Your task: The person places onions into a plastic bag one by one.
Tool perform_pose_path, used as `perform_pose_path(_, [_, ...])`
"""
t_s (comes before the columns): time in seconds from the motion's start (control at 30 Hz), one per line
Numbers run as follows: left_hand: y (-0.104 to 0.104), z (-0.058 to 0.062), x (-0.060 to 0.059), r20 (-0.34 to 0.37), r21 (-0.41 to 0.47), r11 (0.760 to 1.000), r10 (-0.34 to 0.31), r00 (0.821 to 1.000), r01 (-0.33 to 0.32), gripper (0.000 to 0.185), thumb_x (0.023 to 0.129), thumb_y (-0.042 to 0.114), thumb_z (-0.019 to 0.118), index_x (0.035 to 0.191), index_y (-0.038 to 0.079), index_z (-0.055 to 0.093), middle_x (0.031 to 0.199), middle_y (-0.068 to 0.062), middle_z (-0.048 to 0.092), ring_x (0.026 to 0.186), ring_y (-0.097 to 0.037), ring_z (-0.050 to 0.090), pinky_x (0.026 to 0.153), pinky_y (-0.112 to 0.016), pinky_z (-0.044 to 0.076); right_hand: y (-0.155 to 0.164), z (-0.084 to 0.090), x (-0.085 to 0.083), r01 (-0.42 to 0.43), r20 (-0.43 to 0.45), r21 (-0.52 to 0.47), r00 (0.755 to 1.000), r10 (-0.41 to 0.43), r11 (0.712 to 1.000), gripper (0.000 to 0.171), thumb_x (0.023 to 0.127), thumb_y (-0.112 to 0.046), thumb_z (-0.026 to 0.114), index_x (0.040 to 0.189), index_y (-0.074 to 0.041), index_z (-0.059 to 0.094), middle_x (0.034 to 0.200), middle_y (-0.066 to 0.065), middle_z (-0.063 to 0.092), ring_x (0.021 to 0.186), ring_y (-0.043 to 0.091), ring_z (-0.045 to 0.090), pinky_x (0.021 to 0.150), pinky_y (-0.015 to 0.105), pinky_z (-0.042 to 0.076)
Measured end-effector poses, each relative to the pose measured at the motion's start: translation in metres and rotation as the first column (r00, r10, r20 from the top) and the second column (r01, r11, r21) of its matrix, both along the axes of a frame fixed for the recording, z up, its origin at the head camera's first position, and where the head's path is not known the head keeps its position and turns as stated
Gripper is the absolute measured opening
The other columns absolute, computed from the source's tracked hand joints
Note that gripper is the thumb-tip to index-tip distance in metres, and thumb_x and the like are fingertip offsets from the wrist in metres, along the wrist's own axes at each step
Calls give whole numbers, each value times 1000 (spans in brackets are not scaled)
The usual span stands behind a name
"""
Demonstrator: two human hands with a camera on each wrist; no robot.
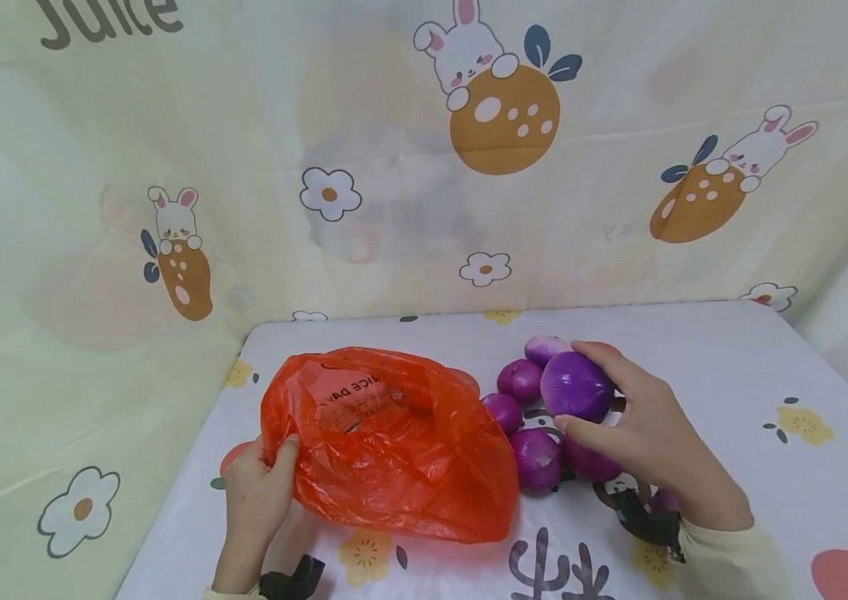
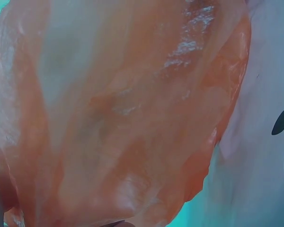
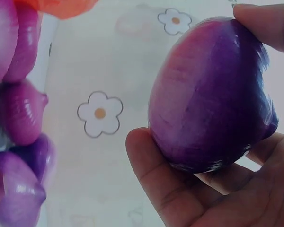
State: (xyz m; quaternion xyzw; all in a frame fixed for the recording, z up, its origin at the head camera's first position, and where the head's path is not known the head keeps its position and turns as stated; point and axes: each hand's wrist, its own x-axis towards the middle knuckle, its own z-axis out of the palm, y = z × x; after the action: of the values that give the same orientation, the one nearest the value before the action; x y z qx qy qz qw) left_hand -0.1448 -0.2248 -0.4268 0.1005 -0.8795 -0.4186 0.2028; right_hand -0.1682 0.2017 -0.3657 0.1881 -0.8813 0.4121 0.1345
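An orange plastic bag lies crumpled on the table, its mouth turned toward the far side. My left hand grips the bag's near left edge; the left wrist view is filled with the bag's film. To the right of the bag sits a cluster of several purple onions. My right hand holds one purple onion lifted just above that cluster, thumb below and fingers over it. The right wrist view shows this onion in the grip and other onions at the left edge.
The table wears a white cloth printed with flowers and cactus shapes. A pale yellow curtain with rabbits and flowers closes off the back and the left side. Bare cloth lies to the right of the onions.
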Motion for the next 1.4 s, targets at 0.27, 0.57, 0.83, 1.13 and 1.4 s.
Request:
perform_pose_path(0.27, [2, 1, 0, 55, 25, 1000, 11, 998, -13, 29, 104, 24, 61, 113, -1, 72, 91, -15, 77, 69, -20, 69, 62, -20, 56, -18, 7, 1, -24, 43, 8, 999, 23, 1000, 86, 82, -28, 89, 157, -22, 46, 142, 14, 59, 116, 37, 65, 81, 54, 62])
perform_pose_path(0.57, [2, 2, 1, 68, 44, 999, 8, 998, -11, 32, 104, 24, 60, 122, 0, 71, 96, -15, 78, 72, -21, 70, 64, -19, 56, -33, 12, 0, -80, 8, -14, 997, 80, 997, 86, 82, -24, 89, 156, -18, 46, 147, 14, 57, 118, 38, 65, 79, 50, 63])
perform_pose_path(0.83, [4, 2, 3, 69, 48, 999, 7, 998, -11, 33, 104, 27, 61, 124, 2, 70, 96, -13, 78, 70, -20, 68, 66, -20, 57, -49, 15, 4, -154, -15, -68, 988, 153, 986, 82, 81, -19, 89, 153, -14, 50, 148, 10, 55, 123, 32, 63, 87, 49, 61])
perform_pose_path(1.13, [5, 3, 4, 66, 57, 998, 10, 998, -13, 34, 105, 29, 61, 124, 2, 70, 98, -12, 78, 71, -20, 70, 68, -20, 57, -69, 19, 11, -231, -109, -30, 968, 227, 972, 84, 77, -18, 90, 151, -12, 51, 143, 5, 59, 122, 25, 63, 87, 43, 62])
perform_pose_path(1.4, [4, 2, 4, 56, 46, 999, 19, 998, -21, 36, 105, 30, 60, 122, 0, 70, 94, -13, 77, 70, -20, 70, 65, -20, 57, -87, 25, 15, -286, -190, 2, 941, 281, 958, 85, 77, -22, 91, 152, -14, 51, 144, 2, 59, 125, 20, 61, 90, 40, 61])
